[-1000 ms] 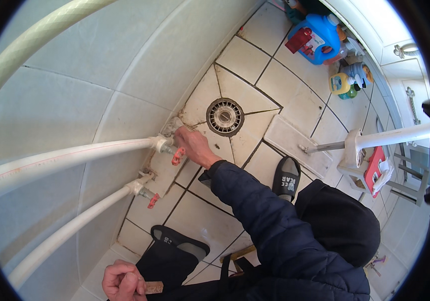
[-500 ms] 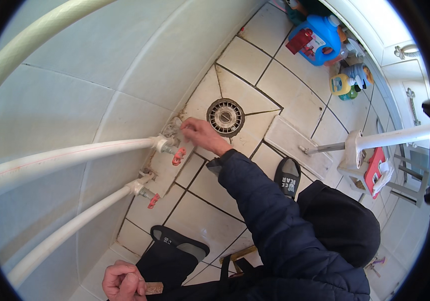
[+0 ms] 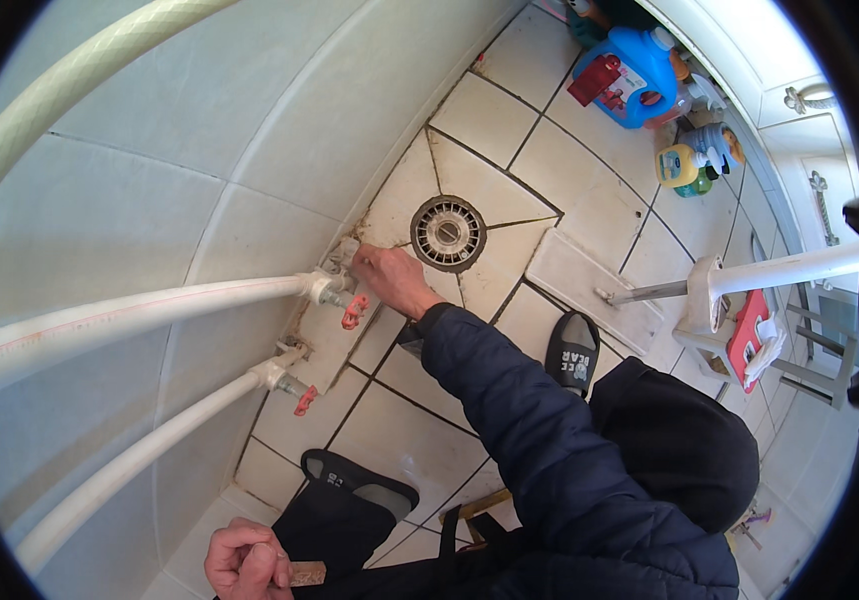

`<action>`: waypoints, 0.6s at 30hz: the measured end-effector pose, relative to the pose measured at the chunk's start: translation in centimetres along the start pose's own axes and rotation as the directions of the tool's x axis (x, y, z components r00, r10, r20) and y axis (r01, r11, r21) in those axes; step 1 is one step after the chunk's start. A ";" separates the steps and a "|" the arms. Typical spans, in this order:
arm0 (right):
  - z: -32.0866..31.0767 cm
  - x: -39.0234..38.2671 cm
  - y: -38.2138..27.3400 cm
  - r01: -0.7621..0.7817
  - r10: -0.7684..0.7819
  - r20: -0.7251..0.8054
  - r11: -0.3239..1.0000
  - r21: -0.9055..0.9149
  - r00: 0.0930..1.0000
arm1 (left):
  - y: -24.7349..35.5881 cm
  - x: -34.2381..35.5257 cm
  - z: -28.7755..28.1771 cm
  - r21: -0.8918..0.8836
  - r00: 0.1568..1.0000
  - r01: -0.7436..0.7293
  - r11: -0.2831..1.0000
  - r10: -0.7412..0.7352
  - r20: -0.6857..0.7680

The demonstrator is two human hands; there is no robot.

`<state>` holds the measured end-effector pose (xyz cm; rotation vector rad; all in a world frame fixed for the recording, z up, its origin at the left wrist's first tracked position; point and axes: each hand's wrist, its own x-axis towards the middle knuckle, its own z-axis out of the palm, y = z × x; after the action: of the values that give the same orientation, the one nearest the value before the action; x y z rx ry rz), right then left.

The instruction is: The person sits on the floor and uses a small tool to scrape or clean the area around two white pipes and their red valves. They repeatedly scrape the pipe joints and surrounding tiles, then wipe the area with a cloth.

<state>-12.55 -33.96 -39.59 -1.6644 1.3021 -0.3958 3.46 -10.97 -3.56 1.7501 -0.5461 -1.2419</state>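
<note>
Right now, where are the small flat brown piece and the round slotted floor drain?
Small flat brown piece (image 3: 308, 573): head view, its exposed end.
Round slotted floor drain (image 3: 448, 233): head view, its centre.

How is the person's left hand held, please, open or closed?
Closed: the left hand has its fingers curled in, with a brownish strip sticking out beside them.
</note>
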 end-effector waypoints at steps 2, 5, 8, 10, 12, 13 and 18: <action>-0.5 0.2 0.2 -0.030 0.025 -0.107 0.999 -0.040 0.994 | -0.2 -0.1 0.1 0.006 0.998 -0.010 1.000 0.011 -0.057; -0.8 0.2 0.3 -0.099 0.094 -0.209 0.995 -0.014 0.973 | -0.2 -0.3 0.2 0.003 0.997 -0.011 1.000 0.011 -0.074; -0.3 0.0 -0.5 -0.095 0.092 -0.132 0.995 -0.011 0.987 | -0.2 -0.4 0.3 -0.002 0.997 -0.015 1.000 0.015 -0.076; 0.3 -0.1 -1.2 0.015 -0.019 -0.095 0.999 -0.044 0.995 | -0.2 -0.4 0.4 0.006 0.998 -0.007 1.000 0.007 -0.070; 0.2 0.0 -1.4 0.092 -0.097 -0.043 0.991 -0.100 0.994 | -0.2 -0.4 0.4 0.011 0.998 -0.006 1.000 0.007 -0.068; -0.1 0.2 -1.3 0.081 -0.090 -0.050 0.985 -0.155 0.995 | -0.2 -0.5 0.4 0.015 0.998 -0.006 1.000 0.007 -0.065; -0.7 -0.2 -0.6 -0.098 0.094 -0.147 0.995 -0.022 0.985 | -0.1 -0.8 0.3 -0.010 0.998 -0.025 1.000 0.024 -0.060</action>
<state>-12.77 -34.16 -38.68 -1.6137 1.4963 -0.4496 2.83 -10.46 -3.23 1.7610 -0.5232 -1.1692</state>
